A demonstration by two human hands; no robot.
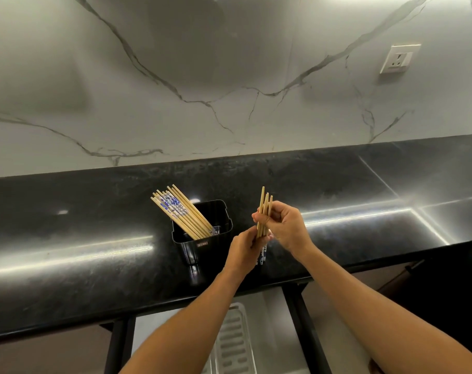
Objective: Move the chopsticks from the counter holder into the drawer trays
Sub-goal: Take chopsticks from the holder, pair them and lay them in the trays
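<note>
The black counter (pixel 94 238) spans mid-frame above the open drawer (pixel 256 333) and its tray (pixel 234 341) at bottom centre — the holder (pixel 199 233) keeps most chopsticks (pixel 180 211) leaning left, while the left hand (pixel 243 252) and right hand (pixel 286 225) both grip a small bundle (pixel 264 214) upright, probably aligning it.

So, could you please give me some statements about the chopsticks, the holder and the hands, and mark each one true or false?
1. Both hands hold one small bundle of chopsticks above the counter. True: the left hand grips lower, the right hand higher.
2. The black holder is empty. False: many chopsticks are in it, leaning to the left.
3. The holder stands on the black counter. True.
4. The held bundle rests in the drawer tray. False: it is in the air above the counter edge, not in the tray.
5. A wall socket is on the marble wall at the right. True.
</note>
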